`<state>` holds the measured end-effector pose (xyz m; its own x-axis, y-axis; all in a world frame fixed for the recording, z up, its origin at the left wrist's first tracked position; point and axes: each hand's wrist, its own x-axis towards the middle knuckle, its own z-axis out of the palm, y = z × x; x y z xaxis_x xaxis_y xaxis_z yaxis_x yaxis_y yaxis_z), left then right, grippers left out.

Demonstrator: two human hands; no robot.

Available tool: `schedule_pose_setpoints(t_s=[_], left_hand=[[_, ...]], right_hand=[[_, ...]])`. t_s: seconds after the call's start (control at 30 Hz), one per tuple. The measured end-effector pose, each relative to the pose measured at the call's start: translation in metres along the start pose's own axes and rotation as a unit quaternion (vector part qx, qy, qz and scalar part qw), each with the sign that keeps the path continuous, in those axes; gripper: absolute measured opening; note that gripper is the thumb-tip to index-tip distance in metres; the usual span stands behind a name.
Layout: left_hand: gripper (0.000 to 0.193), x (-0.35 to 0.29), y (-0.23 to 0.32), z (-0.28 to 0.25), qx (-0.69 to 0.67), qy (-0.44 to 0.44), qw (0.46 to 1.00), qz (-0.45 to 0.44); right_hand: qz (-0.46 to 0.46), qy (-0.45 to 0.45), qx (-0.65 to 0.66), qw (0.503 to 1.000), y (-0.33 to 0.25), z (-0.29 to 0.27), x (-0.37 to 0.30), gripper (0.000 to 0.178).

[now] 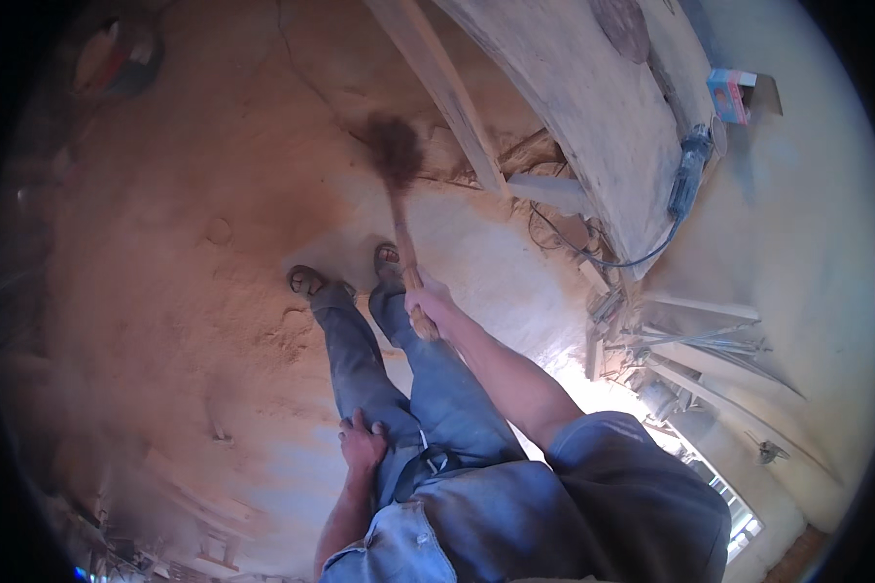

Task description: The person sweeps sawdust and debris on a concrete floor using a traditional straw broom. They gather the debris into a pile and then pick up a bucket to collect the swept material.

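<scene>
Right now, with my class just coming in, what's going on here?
Someone stands on a dusty floor, the right hand gripping a broom by its handle. Its dark bristles look blurred, left of a slanting wooden beam in the picture. The left hand rests against the trousers. Farther right, a corded tool sits by a large pale slab.

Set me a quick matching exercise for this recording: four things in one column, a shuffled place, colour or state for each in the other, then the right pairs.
Things
1. Right hand
2. Left hand
3. Power tool
4. Small box

Places, colours, states
A. Beside the left trouser leg, holding nothing
B. Partly blue, at the upper right
C. Closed around the handle of the broom
D. Dark, with a cable trailing from it

Pairs: 1-C, 2-A, 3-D, 4-B
</scene>
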<state>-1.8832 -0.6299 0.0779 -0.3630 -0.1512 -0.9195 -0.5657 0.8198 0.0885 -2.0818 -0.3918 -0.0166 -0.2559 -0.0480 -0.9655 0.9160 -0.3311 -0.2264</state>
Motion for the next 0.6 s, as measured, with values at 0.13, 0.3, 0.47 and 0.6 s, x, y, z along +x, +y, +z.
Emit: schedule_pose_setpoints(t_s=[0.13,0.3,0.47,0.6], left_hand=[[0.075,0.020,0.000,-0.035,-0.001,-0.035,0.999,-0.041],[0.082,0.050,-0.017,-0.053,-0.023,-0.037,0.996,-0.081],[0.084,0.079,-0.029,-0.062,-0.060,-0.016,0.995,-0.080],[0.083,0.089,-0.026,-0.079,-0.087,-0.018,0.993,-0.077]], right_hand=[[-0.014,0.003,-0.088,0.996,-0.012,0.005,-0.066,0.099],[-0.225,0.178,-0.067,0.956,-0.033,0.027,0.064,0.088],[-0.161,-0.029,-0.053,0.985,-0.141,0.029,0.212,0.018],[-0.162,0.120,-0.183,0.962,-0.035,0.131,0.190,0.057]])
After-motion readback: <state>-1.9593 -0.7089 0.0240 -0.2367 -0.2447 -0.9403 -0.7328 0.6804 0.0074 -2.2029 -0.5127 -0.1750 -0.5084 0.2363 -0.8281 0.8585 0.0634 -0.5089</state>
